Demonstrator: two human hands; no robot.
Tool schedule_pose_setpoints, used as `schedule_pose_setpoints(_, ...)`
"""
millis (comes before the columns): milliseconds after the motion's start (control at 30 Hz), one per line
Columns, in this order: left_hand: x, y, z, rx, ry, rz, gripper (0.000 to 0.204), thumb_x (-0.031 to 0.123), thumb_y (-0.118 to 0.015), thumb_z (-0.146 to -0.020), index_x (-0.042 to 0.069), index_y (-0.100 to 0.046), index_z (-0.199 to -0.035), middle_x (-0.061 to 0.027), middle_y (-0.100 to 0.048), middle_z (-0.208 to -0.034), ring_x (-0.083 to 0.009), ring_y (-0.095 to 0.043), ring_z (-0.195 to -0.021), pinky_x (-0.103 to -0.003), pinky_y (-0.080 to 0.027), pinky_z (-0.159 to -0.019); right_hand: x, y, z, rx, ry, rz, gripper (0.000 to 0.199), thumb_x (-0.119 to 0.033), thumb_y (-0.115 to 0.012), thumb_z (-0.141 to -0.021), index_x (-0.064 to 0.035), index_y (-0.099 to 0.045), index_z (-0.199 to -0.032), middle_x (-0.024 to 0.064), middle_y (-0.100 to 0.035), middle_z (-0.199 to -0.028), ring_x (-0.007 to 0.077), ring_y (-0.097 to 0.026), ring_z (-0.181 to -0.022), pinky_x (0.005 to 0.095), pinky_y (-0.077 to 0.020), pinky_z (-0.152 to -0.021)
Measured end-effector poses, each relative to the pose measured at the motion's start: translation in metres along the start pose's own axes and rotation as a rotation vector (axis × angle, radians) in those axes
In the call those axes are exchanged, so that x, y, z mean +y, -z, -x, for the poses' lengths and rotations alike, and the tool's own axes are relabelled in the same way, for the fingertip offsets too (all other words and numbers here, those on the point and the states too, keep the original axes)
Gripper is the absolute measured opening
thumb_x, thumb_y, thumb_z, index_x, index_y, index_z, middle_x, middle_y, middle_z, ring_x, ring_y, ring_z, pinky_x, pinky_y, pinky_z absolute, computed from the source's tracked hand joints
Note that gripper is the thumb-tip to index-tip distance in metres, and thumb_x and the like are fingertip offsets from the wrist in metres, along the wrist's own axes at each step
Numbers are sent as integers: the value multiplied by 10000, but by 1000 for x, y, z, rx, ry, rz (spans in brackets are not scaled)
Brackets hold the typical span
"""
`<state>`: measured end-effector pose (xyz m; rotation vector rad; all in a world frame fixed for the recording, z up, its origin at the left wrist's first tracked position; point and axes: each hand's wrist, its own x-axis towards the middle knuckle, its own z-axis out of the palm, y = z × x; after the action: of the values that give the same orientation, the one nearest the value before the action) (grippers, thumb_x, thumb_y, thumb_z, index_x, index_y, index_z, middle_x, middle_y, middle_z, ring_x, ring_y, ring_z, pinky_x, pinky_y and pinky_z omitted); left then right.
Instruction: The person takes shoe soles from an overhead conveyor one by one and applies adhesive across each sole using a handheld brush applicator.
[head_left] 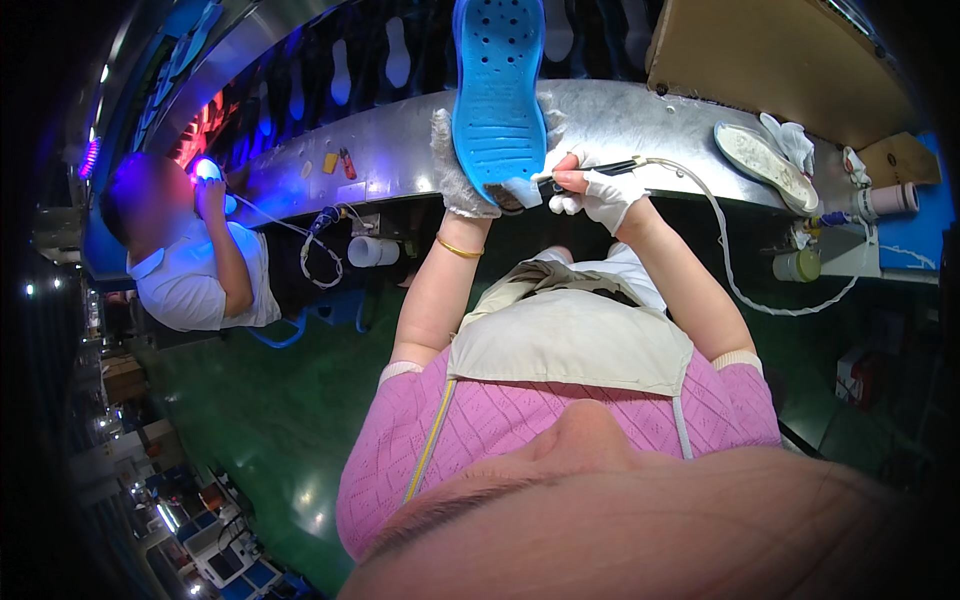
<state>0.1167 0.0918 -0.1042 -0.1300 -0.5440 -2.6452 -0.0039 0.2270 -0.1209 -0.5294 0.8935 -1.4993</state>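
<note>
The person wears a pink knit top, beige apron (one strap striped yellow), gold-coloured bracelet, shaggy whitish covering on the left hand and white, partly fingerless glove on the right hand.

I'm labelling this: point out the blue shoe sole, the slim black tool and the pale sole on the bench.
Blue shoe sole point(498, 112): head view, middle of its face.
Slim black tool point(614, 167): head view, its shaft.
Pale sole point(766, 166): head view, middle of its face.

Fisheye distortion bends the shiny metal table; the rim is black, glare dots the glossy green floor, red light glows left.
</note>
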Motion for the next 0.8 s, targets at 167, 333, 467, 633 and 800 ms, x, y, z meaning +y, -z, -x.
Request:
schedule_pose_setpoints(167, 12, 1, -11, 20, -91, -32, 857, 651, -462, -802, 47, -310, -1390, -260, -394, -1342, -413, -435, -1203, -525, -352, -1025, 8, -17, 6, 104, 255, 312, 138, -91, -667, -820, -11, -619, -922, 80, -657, -785, 129, -641, -725, 251, -507, -700)
schedule_pose_setpoints(333, 16, 6, -19, -39, -94, 60, 844, 623, -486, -806, 39, -308, -1389, -276, -387, -1342, -419, -422, -1212, -538, -343, -1025, 25, -17, 15, 97, 280, 190, 117, -58, -660, -811, -2, -611, -903, 89, -652, -785, 147, -647, -719, 250, -509, -703)
schedule_pose_setpoints(467, 21, 2, -15, -68, -101, 6, 833, 625, -466, -814, 36, -317, -1384, -273, -391, -1339, -414, -442, -1197, -529, -356, -1020, 16, -16, 22, 29, 110, 86, 119, -87, -647, -828, -16, -583, -900, 63, -627, -774, 138, -637, -712, 236, -500, -686)
schedule_pose_setpoints(633, 17, -5, -17, -7, -68, -70, 860, 656, -420, -814, 27, -301, -1388, -275, -391, -1336, -413, -447, -1192, -515, -356, -1028, 4, -18, 6, 115, 403, 211, 117, -91, -633, -845, -42, -561, -923, 54, -628, -768, 109, -611, -711, 226, -474, -686)
schedule_pose_setpoints(800, 24, -7, -18, -12, -39, -116, 838, 613, -461, -827, -28, -336, -1352, -275, -417, -1318, -404, -477, -1153, -510, -363, -1013, 7, -31, 11, 94, 177, 273, 120, -49, -649, -818, -7, -574, -901, 79, -633, -772, 124, -628, -720, 236, -491, -673)
